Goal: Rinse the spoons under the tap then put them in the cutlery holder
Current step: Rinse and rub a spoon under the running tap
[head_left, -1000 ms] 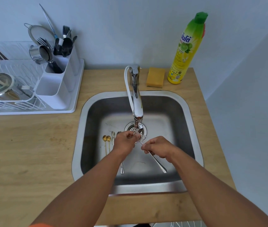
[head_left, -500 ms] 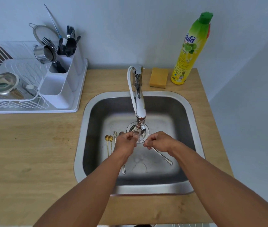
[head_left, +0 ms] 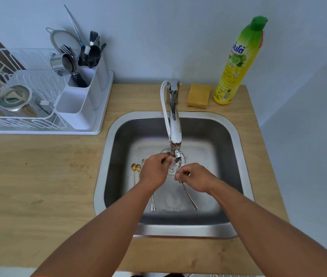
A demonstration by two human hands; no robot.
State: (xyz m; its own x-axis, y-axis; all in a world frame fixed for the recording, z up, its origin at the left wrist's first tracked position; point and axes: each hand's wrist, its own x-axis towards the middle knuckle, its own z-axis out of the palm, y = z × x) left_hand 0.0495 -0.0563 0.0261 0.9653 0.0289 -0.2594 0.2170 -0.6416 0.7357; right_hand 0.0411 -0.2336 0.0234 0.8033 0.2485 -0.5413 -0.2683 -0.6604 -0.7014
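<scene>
A long-handled silver spoon [head_left: 186,191] is held under the outlet of the chrome and white tap [head_left: 173,124], its bowl end up in the running water over the drain and its handle slanting down toward the near right of the stainless steel sink [head_left: 236,148]. The right hand [head_left: 195,177] pinches the spoon's upper handle with curled fingers. The left hand [head_left: 154,172] is at the bowl end with fingers curled, though whether they grip the bowl cannot be told through the water. Two small gold spoons [head_left: 135,170] lie side by side on the sink floor just left of the left hand, with another silver spoon [head_left: 152,202] partly under the left wrist. The white plastic cutlery holder [head_left: 82,96], already holding dark utensils and forks, stands on the white dish rack [head_left: 19,108] well apart on the wooden counter [head_left: 39,186]. A yellow sponge [head_left: 198,95] and a yellow-green dish soap bottle [head_left: 236,64] sit behind the sink.
</scene>
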